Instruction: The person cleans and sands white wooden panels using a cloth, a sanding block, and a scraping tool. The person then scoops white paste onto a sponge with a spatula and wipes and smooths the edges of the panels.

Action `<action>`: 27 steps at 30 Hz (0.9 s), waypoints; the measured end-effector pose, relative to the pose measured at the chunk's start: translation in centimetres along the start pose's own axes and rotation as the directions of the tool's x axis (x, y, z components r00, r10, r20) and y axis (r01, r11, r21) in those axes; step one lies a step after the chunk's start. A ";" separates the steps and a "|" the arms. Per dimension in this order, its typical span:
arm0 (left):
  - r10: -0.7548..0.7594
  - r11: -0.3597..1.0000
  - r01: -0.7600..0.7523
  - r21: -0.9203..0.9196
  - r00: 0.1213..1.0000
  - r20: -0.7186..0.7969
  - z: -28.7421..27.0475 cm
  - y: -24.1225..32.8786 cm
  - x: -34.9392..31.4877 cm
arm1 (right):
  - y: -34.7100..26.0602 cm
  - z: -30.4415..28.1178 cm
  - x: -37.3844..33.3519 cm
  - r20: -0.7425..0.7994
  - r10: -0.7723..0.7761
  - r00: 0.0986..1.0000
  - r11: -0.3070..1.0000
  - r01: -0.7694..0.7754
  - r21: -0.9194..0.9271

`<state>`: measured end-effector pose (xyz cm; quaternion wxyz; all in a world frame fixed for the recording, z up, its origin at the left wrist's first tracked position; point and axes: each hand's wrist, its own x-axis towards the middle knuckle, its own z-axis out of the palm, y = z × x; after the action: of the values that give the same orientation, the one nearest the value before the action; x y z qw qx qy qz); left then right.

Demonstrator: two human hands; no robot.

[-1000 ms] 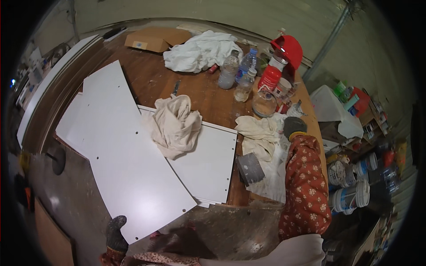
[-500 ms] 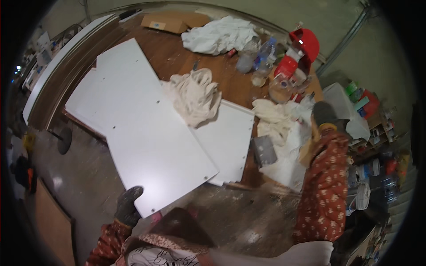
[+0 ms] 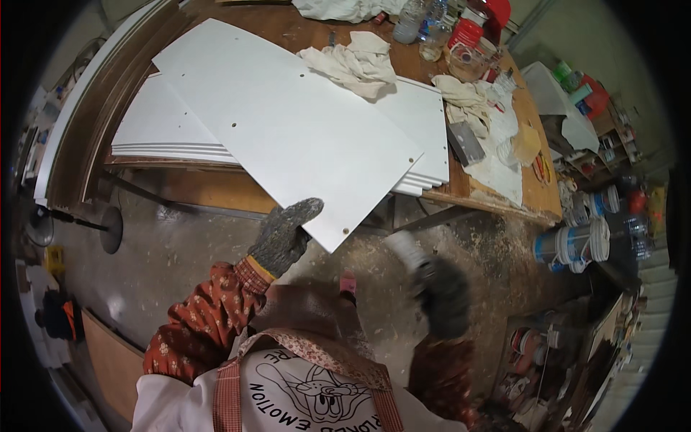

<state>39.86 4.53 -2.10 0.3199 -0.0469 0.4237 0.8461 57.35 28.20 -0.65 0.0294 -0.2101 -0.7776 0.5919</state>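
My left hand, in a grey knit glove, is closed on the near edge of a white panel, its thumb on top by the corner. The panel has small round holes along its sides and lies slanted across a stack of similar white panels; its near corner juts past the table edge. Right of that corner, off the table, my right hand wears a dark glove and is smeared by motion. It grips a small whitish block-like piece, too blurred to name. A crumpled cream cloth rests on the panel's far edge.
On the wooden table to the right are a grey block, a yellowish block, another cloth and several plastic bottles. Long boards stand at the left. Buckets sit at the right.
My right hand has come back from the table's right side toward me, now with a whitish piece in it. The panel's near end has swung right with my left hand.
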 end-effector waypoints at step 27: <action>0.522 0.596 -0.582 0.553 0.805 0.283 -5.6 -4.0 2.7 | -3.7 10.0 -4.6 -0.132 0.085 0.988 0.950 -0.041 0.310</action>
<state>38.97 3.47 -9.35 0.0586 0.2322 0.6536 0.7180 57.52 16.68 0.74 0.0986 -0.2698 -0.6652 0.6892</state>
